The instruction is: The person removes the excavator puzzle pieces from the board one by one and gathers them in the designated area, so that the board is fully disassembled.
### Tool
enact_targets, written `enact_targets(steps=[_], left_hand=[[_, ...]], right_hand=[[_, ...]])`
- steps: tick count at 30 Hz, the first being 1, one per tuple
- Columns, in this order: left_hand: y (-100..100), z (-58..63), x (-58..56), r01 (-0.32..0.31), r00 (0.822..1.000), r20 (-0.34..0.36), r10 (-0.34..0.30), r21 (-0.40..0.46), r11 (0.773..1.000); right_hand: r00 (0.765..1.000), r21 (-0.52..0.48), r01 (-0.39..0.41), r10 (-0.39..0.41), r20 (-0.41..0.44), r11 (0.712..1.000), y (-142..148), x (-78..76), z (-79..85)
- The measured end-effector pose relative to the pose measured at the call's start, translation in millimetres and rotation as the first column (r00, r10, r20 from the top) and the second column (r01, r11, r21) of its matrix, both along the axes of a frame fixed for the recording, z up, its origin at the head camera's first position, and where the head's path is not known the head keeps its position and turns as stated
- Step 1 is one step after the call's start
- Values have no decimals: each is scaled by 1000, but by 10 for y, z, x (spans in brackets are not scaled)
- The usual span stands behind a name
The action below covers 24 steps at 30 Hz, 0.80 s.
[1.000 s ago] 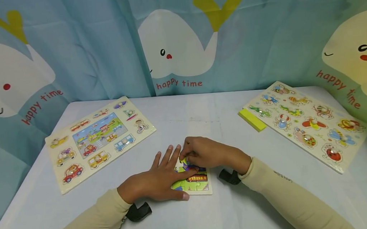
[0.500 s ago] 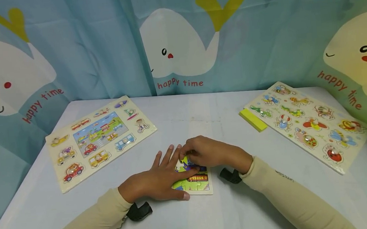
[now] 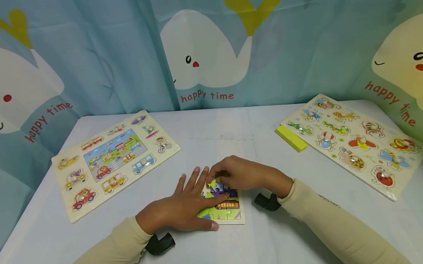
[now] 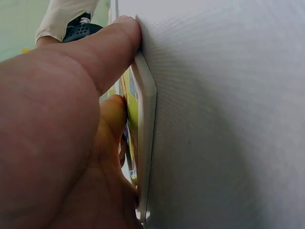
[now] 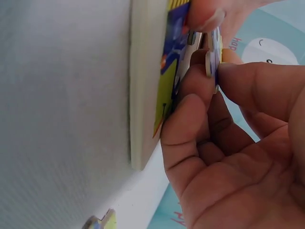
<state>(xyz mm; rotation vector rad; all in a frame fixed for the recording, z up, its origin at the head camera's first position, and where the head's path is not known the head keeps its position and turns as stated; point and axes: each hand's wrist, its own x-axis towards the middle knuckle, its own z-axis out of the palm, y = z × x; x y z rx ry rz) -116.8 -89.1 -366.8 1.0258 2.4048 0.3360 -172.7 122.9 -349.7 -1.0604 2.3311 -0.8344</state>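
A small jigsaw puzzle (image 3: 228,213) in a pale frame lies on the table before me, with coloured pieces set in it. My left hand (image 3: 178,211) rests spread across its left side, fingers straight, thumb along the near edge. In the left wrist view the thumb (image 4: 114,40) lies at the corner of the frame (image 4: 148,100). Above the puzzle's upper part, my right hand (image 3: 242,173) pinches a puzzle piece (image 5: 214,64) between thumb and fingertips. In the right wrist view that piece stands on edge, apart from the board. My left hand hides the puzzle's left part.
A vehicle peg puzzle (image 3: 65,193) lies at the back left, an insect peg puzzle (image 3: 383,187) at the back right. A yellow block (image 3: 291,138) touches the latter's left edge. Another loose puzzle piece (image 5: 107,220) shows low in the right wrist view. A whale-print curtain (image 3: 124,72) hangs behind.
The yellow-edged piece in my right fingers has tilted and shifted slightly, and the right wrist has moved a little to the right. My left hand stays in place.
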Motion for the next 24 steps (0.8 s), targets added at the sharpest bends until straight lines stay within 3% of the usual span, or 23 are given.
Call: enact_targets(steps=[24], left_hand=[[16, 1, 8, -30, 999, 20, 30, -9, 1000]], right_hand=[[998, -24, 55, -55, 33, 998, 142, -16, 43]])
